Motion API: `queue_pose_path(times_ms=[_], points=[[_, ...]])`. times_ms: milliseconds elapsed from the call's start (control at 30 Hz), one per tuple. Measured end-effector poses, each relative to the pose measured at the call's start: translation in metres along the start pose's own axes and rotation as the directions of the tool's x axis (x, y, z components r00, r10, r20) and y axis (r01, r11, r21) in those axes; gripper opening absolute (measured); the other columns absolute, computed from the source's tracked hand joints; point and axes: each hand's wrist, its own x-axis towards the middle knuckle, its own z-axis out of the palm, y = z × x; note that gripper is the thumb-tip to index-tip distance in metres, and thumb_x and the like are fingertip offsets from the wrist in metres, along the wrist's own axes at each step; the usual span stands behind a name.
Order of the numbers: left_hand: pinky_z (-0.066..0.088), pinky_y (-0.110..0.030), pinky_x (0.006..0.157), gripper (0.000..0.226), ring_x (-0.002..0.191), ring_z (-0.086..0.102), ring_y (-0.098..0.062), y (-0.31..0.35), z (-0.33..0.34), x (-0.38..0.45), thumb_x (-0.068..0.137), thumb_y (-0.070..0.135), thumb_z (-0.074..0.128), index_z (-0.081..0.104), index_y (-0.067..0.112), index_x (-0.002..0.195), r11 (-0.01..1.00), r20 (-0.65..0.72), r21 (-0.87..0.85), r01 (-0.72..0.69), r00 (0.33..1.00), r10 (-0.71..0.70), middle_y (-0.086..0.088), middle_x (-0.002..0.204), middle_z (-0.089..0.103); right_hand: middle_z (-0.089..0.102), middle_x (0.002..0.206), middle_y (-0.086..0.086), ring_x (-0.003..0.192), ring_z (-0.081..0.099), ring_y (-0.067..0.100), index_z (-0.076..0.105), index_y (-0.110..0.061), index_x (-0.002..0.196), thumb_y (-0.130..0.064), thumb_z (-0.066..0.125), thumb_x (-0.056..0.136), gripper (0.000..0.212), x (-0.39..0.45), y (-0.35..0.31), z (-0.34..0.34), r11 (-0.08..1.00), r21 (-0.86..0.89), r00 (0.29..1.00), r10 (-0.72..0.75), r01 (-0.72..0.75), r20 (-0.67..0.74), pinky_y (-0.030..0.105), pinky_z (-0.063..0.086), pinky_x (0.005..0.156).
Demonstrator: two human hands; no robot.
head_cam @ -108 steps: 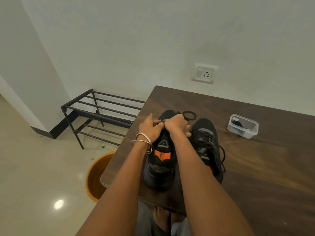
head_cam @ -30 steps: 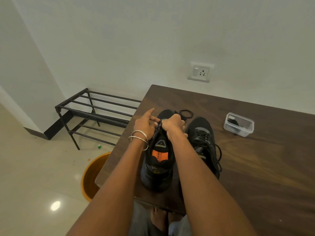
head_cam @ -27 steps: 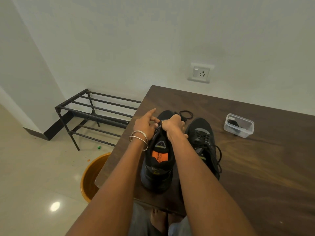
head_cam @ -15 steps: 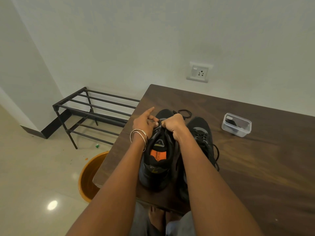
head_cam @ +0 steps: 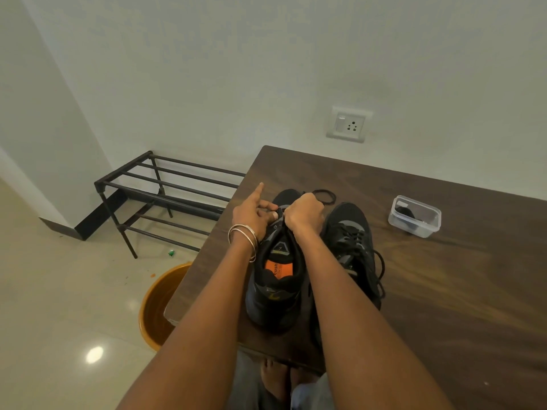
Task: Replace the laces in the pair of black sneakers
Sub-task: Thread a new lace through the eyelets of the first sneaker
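both grips, left hand (head_cam: 255, 216) and right hand (head_cam: 305, 213), pinch closed at the left sneaker (head_cam: 275, 279) eyelets.

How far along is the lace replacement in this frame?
Done: nothing clearly finished. The right sneaker is laced, old or new unclear. In hand: left hand and right hand work at the left sneaker. Left: a lace loop lies on the table.

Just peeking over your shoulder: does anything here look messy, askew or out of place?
Little stands out. A small green scrap and an orange speck litter the floor near the metal rack. A black lace lies in a loose loop on the table beyond the left sneaker. The right sneaker has its laces trailing loose.
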Motion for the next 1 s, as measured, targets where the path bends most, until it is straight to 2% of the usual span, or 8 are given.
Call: queue_pose_path(times_ms=[133,333,433,567,700,833,933,1000], points=[[0.049,-0.036,0.100,0.073,0.081,0.063,-0.003,0.006,-0.002,-0.002,0.086,0.000,0.065,0.033,0.022,0.148,1.000,-0.009,0.020,0.013,1.000,-0.013,0.009,0.087,0.070,0.062,0.118,0.011,0.109,0.061,0.032,0.062,-0.008,0.110,-0.016,0.057,0.097,0.016,-0.004,-0.001,0.006,1.000,-0.019,0.999,-0.003,0.002,-0.036,0.049,0.048,0.097],[0.047,-0.033,0.099,0.063,0.092,0.065,-0.007,0.018,-0.003,-0.004,0.085,0.010,0.069,0.046,0.029,0.140,0.982,-0.068,0.190,0.023,0.998,-0.010,0.012,0.088,0.071,0.068,0.108,0.011,0.097,0.065,0.026,0.067,-0.005,0.103,-0.013,0.062,0.094,0.013,0.008,0.003,0.018,0.991,0.131,0.999,0.023,-0.019,-0.029,0.041,0.057,0.083],[0.049,-0.030,0.093,0.052,0.086,0.064,-0.007,0.020,0.001,-0.004,0.088,0.008,0.064,0.052,0.028,0.135,0.981,-0.096,0.194,0.009,0.995,0.009,0.009,0.084,0.069,0.068,0.106,0.013,0.097,0.065,0.026,0.070,-0.002,0.103,-0.010,0.064,0.091,0.016,0.015,0.006,0.015,0.987,0.158,0.999,0.007,-0.014,0.046,0.034,0.055,0.073],[0.050,-0.029,0.086,0.041,0.079,0.060,-0.010,0.020,0.004,-0.007,0.091,0.001,0.055,0.055,0.019,0.128,0.985,-0.091,0.166,-0.041,0.994,0.057,0.007,0.078,0.061,0.067,0.110,0.014,0.101,0.062,0.026,0.072,-0.003,0.100,-0.007,0.066,0.088,0.014,0.021,0.014,0.006,0.993,0.121,0.987,-0.014,-0.006,0.162,0.032,0.053,0.080],[0.055,-0.022,0.082,0.032,0.076,0.060,-0.009,0.033,-0.002,-0.005,0.092,-0.004,0.049,0.061,0.012,0.117,0.991,-0.254,-0.128,-0.036,0.967,0.003,0.005,0.081,0.055,0.069,0.107,0.009,0.102,0.063,0.022,0.077,-0.010,0.092,-0.006,0.069,0.087,0.010,0.022,0.022,0.001,0.989,0.145,0.985,-0.026,0.001,0.171,0.031,0.054,0.080],[0.060,-0.042,0.076,0.027,0.070,0.067,-0.017,0.072,-0.018,-0.007,0.095,-0.008,0.043,0.056,0.011,0.110,0.696,-0.252,-0.712,-0.094,0.959,-0.128,-0.009,0.087,0.052,0.070,0.105,0.010,0.103,0.063,0.024,0.077,-0.008,0.094,-0.013,0.072,0.087,0.010,0.021,0.024,-0.003,0.988,0.154,0.991,-0.025,0.005,0.132,0.035,0.055,0.086],[0.059,-0.038,0.073,0.029,0.060,0.057,-0.011,0.088,-0.029,-0.008,0.095,-0.008,0.044,0.057,0.014,0.109,0.594,-0.318,-0.774,-0.220,0.946,-0.063,-0.002,0.075,0.047,0.068,0.110,0.011,0.106,0.061,0.027,0.077,-0.012,0.091,-0.016,0.073,0.087,0.007,0.020,0.025,-0.005,0.990,0.140,0.993,-0.016,0.000,0.115,0.039,0.053,0.092],[0.054,-0.030,0.069,0.029,0.061,0.053,-0.008,0.082,-0.031,-0.010,0.097,-0.002,0.044,0.060,0.020,0.107,0.770,-0.331,-0.591,-0.242,0.943,0.042,0.000,0.074,0.050,0.068,0.106,0.012,0.104,0.061,0.027,0.076,-0.010,0.087,-0.017,0.075,0.085,0.007,0.020,0.025,-0.008,0.989,0.143,0.989,-0.040,0.020,0.141,0.040,0.053,0.091]])
